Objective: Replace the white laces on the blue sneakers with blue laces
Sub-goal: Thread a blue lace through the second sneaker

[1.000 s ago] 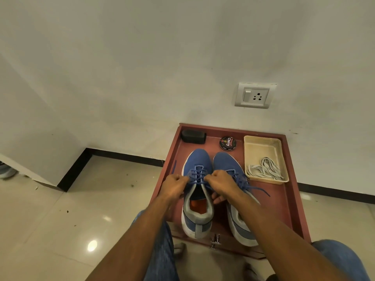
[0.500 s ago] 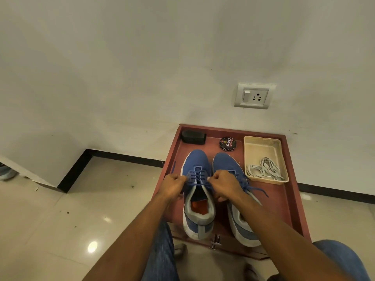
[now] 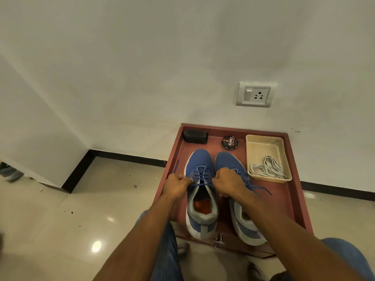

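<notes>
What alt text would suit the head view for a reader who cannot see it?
Both hands, left hand and right hand, pull blue laces taut on the left blue sneaker, which stands beside its pair in a red-brown tray. White laces lie in a beige bin at the tray's right.

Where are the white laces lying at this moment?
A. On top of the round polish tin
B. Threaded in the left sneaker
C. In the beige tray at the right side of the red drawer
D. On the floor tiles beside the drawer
C: the white laces lie bundled in the near end of the beige tray, which stands in the red drawer to the right of the sneakers.
</notes>
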